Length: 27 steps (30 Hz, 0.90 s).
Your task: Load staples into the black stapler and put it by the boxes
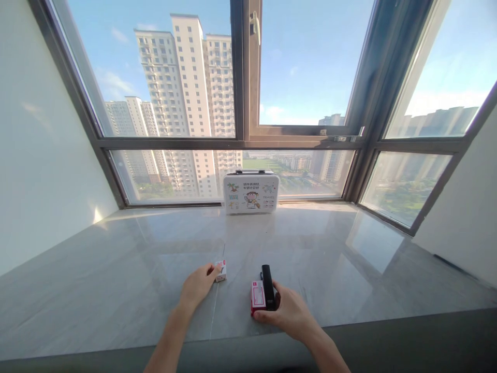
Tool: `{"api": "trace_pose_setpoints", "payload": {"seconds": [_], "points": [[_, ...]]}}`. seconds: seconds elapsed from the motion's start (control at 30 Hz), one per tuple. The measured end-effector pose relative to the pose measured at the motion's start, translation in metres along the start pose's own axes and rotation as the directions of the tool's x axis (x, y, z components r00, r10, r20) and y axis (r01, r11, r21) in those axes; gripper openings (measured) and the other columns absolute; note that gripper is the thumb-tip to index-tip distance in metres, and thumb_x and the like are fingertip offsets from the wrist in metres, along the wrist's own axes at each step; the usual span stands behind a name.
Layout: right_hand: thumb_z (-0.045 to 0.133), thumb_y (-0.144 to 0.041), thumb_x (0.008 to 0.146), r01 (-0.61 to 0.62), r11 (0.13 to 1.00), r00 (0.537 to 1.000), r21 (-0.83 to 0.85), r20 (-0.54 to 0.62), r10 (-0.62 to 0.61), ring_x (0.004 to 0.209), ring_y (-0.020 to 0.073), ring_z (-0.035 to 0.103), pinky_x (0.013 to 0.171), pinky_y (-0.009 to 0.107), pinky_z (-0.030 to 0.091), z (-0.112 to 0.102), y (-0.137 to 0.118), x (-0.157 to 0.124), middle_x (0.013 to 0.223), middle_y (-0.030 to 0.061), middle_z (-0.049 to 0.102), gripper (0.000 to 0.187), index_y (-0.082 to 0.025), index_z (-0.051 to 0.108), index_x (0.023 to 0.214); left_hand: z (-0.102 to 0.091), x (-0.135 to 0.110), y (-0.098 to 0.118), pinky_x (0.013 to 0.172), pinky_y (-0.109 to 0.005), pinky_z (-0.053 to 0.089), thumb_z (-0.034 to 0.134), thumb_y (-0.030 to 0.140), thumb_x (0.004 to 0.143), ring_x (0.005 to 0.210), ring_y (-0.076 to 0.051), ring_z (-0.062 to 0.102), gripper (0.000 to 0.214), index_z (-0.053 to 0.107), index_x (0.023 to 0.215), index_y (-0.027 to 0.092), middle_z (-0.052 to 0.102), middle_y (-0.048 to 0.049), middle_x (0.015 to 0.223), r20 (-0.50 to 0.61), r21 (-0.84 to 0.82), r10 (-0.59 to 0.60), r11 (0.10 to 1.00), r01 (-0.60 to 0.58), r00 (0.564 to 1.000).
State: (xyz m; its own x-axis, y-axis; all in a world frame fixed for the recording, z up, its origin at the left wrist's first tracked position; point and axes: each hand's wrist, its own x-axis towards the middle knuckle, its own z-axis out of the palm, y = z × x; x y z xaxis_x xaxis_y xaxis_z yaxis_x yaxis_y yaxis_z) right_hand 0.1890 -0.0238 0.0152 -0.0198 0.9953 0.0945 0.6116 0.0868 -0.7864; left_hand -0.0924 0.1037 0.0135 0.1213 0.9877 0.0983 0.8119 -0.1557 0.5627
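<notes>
My left hand [197, 286] rests on the grey stone sill [116, 269], its fingers closed around a small white and red box [221, 270]. My right hand [289, 311] lies further right, thumb and fingers wrapped on a black stapler [267, 286] and touching a red and white box [257, 297] that stands beside the stapler. Both items sit on the sill surface near its front edge.
A white tin case [251, 193] with cartoon pictures and a handle stands upright against the window at the back centre. Window frames [240, 140] enclose the sill on three sides, white walls at left and right. The sill's dark front edge [388, 336] runs below my hands.
</notes>
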Motion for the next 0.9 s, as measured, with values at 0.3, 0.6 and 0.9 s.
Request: {"api": "trace_pose_setpoints", "payload": {"seconds": [0.3, 0.6, 0.9], "points": [[0.085, -0.043, 0.065, 0.053, 0.995, 0.998, -0.085, 0.019, -0.051, 0.08, 0.0268, 0.068, 0.064, 0.027, 0.039, 0.001, -0.005, 0.005, 0.086, 0.0005, 0.074, 0.059, -0.026, 0.065, 0.118, 0.056, 0.0, 0.074, 0.06, -0.028, 0.04, 0.03, 0.07, 0.095, 0.061, -0.019, 0.064, 0.064, 0.068, 0.079, 0.021, 0.071, -0.0038, 0.066, 0.311, -0.14, 0.19, 0.978, -0.153, 0.931], [0.082, -0.041, 0.068, 0.066, 0.986, 0.995, -0.154, 0.082, -0.054, 0.088, 0.0287, 0.07, 0.07, 0.028, 0.045, 0.0, -0.003, 0.009, 0.092, 0.0006, 0.075, 0.055, -0.027, 0.064, 0.118, 0.052, -0.014, 0.076, 0.051, -0.03, 0.048, 0.002, 0.082, 0.088, 0.044, -0.018, 0.059, 0.093, 0.066, 0.063, 0.019, 0.067, -0.0086, 0.058, 0.522, -0.18, 0.159, 0.981, -0.074, 0.838], [0.077, -0.037, 0.07, 0.064, 0.99, 0.991, -0.127, 0.127, -0.048, 0.087, 0.0266, 0.069, 0.071, 0.026, 0.045, -0.062, 0.037, 0.006, 0.094, 0.0005, 0.076, 0.04, -0.023, 0.07, 0.107, 0.106, -0.006, 0.144, 0.052, -0.033, 0.053, 0.009, 0.079, 0.091, 0.053, -0.023, 0.066, 0.089, 0.067, 0.066, 0.017, 0.069, -0.0134, 0.063, 0.568, -0.179, 0.154, 0.982, -0.061, 0.808]]}}
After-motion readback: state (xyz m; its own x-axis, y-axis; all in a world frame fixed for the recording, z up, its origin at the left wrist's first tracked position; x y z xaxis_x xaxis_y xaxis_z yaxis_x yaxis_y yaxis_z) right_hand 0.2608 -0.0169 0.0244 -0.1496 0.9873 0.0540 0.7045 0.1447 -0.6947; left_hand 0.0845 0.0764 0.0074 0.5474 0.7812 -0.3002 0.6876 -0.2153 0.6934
